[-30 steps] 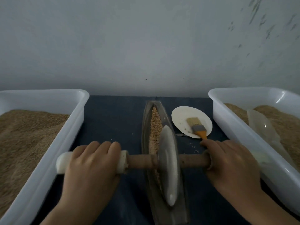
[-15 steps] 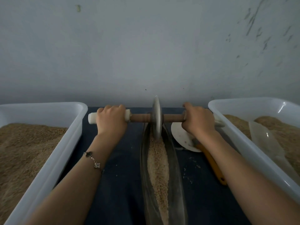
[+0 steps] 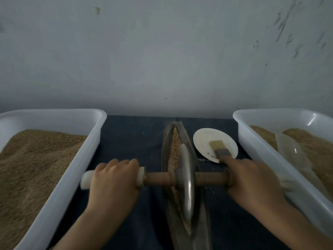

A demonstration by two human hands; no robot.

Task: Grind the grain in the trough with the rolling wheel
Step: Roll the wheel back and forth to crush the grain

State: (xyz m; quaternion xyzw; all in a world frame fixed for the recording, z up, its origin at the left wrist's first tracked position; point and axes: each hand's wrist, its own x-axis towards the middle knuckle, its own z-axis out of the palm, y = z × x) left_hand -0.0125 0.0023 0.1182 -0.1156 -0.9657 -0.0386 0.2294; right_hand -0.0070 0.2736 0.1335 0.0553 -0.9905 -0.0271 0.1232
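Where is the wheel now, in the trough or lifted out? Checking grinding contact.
In: the grey metal disc wheel stands upright on edge inside the long boat-shaped metal trough, among tan grain.

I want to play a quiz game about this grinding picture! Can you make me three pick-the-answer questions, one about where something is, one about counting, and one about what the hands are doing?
1. Where do the brush's bristles lie?
A. on the small white plate
B. in the left tub
C. inside the trough

2. How many white tubs of grain are on the table?
A. one
B. two
C. four

3. What are the two hands doing?
A. resting flat on the table
B. scooping grain
C. each holding one end of the wheel's axle

Answers:
1. A, the brush has its bristles on the plate, right of the trough.
2. B, a left tub and a right tub flank the trough.
3. C, the left hand and right hand curl round the axle, and the wheel stands in the trough.
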